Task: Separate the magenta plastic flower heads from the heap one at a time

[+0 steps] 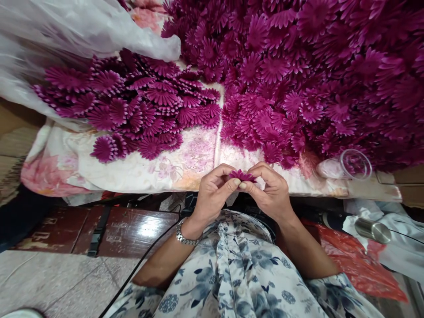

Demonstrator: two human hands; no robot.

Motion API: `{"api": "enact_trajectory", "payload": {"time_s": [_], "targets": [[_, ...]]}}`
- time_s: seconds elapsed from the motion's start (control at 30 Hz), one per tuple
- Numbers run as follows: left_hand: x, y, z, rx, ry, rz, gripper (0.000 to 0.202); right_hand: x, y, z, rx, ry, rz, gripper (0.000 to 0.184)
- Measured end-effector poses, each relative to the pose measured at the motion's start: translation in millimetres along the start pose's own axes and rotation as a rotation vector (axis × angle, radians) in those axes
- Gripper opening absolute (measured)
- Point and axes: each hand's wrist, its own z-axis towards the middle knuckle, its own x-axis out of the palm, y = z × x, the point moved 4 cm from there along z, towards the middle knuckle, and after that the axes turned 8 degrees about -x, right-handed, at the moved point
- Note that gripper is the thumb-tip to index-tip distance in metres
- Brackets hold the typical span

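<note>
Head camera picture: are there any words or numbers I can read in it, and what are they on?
Brown board: pale marks, perhaps an "R", too blurred to read.
Watch, clear cup, metal can: no writing shows.
Flower held by the left hand and right hand: no writing.

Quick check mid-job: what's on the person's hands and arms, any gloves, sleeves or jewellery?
No gloves: the left hand and right hand are bare. A silver metal-link band circles the left wrist. Forearms are uncovered; white sleeves printed with blue-grey flowers start near the elbows.
</note>
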Motion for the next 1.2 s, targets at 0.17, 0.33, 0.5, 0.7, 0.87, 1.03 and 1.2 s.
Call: {"api": "enact_trajectory", "payload": {"time_s": [0.17,0.33,0.5,0.7,0.87,1.03,1.2], "targets": [[0.0,-3.5,-3.9,-0.021,0.165,0.018,0.015,4.6,-1.7,-1.2,0.046,0.111,0.100,0.008],[-0.3,-16.1,-6.7,0.098,0.115,0.205,0.015,8.0,2.3,-0.7,-0.002,0.153,0.049,0.006],[0.2,-29.0,-11.0,0.166,0.090,0.272,0.018,10.1,8.0,1.1,-0.059,0.224,-0.046,0.006],[-6.7,-28.3,-13.6,-0.005,0.055,0.173,0.017,9.4,13.0,2.4,-0.102,0.292,-0.082,0.003],[-1.3,-19.4,-13.8,-0.163,0.171,0.012,0.029,4.8,15.2,3.4,-0.181,0.245,-0.152,0.004],[-1.1,-12.5,-10.1,-0.203,0.121,-0.032,0.040,2.7,13.7,2.9,-0.236,0.213,-0.227,0.004],[-2.9,-17.2,-9.8,-0.106,0.064,0.020,0.035,2.5,1.0,0.7,-0.085,0.282,-0.081,0.001]]}}
